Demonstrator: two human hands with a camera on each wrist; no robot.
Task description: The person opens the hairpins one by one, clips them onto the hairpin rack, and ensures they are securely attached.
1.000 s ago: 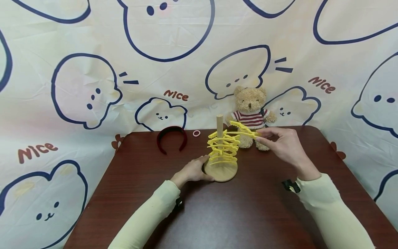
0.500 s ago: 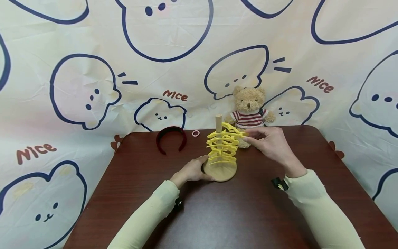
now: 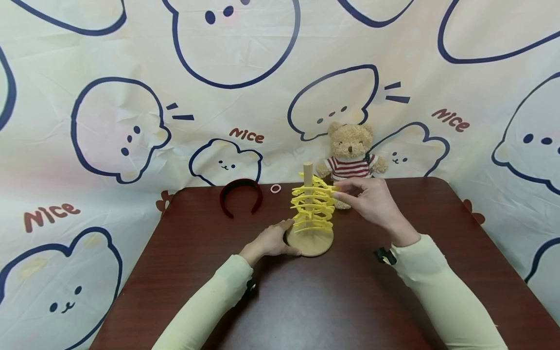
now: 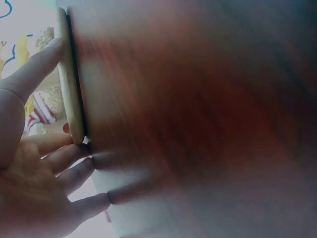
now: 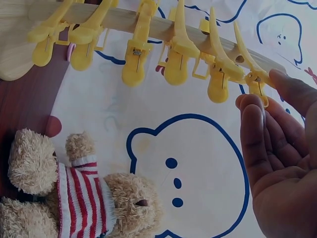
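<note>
A wooden stand has a round base (image 3: pixel 310 244) and an upright post (image 3: pixel 308 168). Several yellow spring clips (image 3: pixel 312 200) are attached along the post, one above another. My left hand (image 3: pixel 272 239) holds the base's left edge; in the left wrist view the thumb and forefinger touch its rim (image 4: pixel 72 91) while the other fingers spread towards the table. My right hand (image 3: pixel 369 200) pinches the handles of the topmost yellow clip (image 5: pixel 253 79) between thumb and fingertips. That clip's jaws are at the post near its top; whether they grip it is unclear.
A teddy bear (image 3: pixel 350 146) in a striped shirt sits behind the stand, partly hidden by my right hand. Towards the table's back left lie a dark red headband (image 3: pixel 223 199) and a small pink ring (image 3: pixel 275 188). A printed cloth (image 3: pixel 271 112) hangs behind the brown table (image 3: pixel 306 301).
My right hand has moved left with the pinched yellow clip, bringing it from beside the post up to the post's upper part. The left hand stays on the base.
</note>
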